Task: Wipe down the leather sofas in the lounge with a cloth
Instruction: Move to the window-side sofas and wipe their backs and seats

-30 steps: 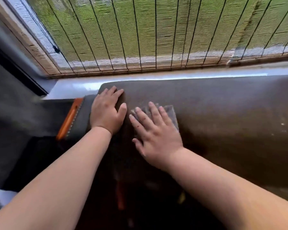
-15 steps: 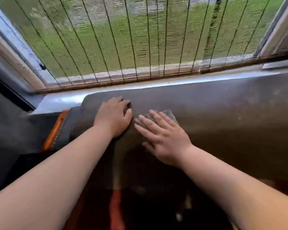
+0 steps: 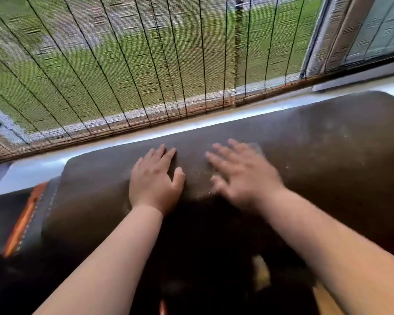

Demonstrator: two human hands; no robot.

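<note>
**Flat palm on the cloth, most of the sofa back not yet wiped**

Pressing flat, the right hand lay on the cloth with its fingers straight and spread, not curled round it; only a grey sliver of the fabric showed past the fingertips, at the far right edge of the hand. The left hand rested just beside it, palm down and fingers together, bracing on bare leather and holding nothing. Both sat on the top of the brown sofa back, near its left end.

Judged from how things lay, the wiping was at an early stage. Pale specks and a dusty bloom covered the leather to the right of the cloth, so that long stretch seemed to be left to do. The patch between the hands also carried specks, and I could not tell whether it had been gone over. The other sofas named in the task were not in view at all.

Much was hard to read. The right hand was blurred, so the cloth's size and fold could not be made out. Below the hands the sofa fell into deep shadow, where a yellowish shape stayed unidentifiable. An orange strip with pale stitching edged something dark at the left, possibly a cushion. Behind the sofa ran a white sill and a woven blind.
</note>
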